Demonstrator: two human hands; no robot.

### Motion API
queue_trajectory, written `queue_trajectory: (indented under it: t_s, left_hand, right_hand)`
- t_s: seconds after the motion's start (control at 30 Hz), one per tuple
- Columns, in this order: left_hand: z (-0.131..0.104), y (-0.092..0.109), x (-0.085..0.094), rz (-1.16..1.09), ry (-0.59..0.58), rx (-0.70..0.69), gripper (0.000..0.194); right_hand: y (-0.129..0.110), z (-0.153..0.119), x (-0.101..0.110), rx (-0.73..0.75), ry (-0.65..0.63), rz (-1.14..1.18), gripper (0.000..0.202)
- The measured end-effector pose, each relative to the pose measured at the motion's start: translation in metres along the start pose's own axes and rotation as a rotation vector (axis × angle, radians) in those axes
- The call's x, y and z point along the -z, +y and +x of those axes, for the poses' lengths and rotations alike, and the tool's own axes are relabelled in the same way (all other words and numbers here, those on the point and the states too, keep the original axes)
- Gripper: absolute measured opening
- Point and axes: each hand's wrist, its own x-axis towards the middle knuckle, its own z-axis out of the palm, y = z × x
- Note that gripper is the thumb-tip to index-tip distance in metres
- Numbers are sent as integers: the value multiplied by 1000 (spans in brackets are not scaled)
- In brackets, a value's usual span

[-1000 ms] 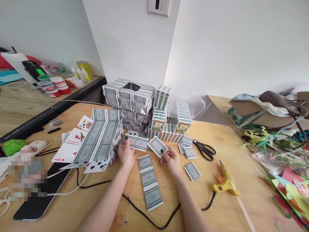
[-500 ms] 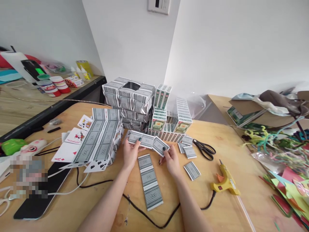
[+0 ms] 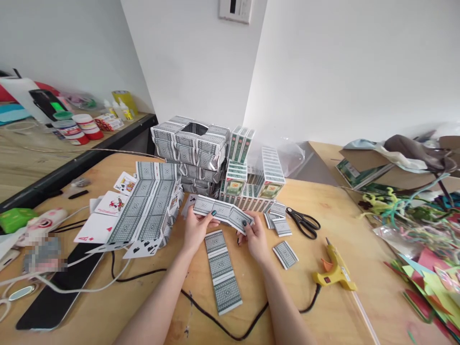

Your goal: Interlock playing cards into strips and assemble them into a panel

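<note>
Here, both forearms reach forward; beyond the flat strip [image 3: 223, 272], the left hand [image 3: 196, 231] grips the long card [image 3: 207, 206] and the right hand [image 3: 256, 235] pinches its right end, fingers nearly closed.

Pale, plain walls [image 3: 323, 67] meet at an angle behind a light wooden bench [image 3: 151, 306], with a white fixture [image 3: 235, 10], cut off by the top of the view, on the central wall section. Beyond the bench's far left edge stands another surface with a thick black edge [image 3: 118, 143]; pale wood-grain shows below it at far left. Past the bench's far right corner is another wooden surface [image 3: 319, 155]. Soft, even light brightens the right wall; the left wall looks greyer.
</note>
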Motion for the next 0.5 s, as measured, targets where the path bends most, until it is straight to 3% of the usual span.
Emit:
queue_trajectory:
  t_s: [0.5]
  left_hand:
    - [0, 2, 3, 9, -2, 41, 47]
  right_hand:
    - [-3, 1, 5, 28, 15, -104, 30]
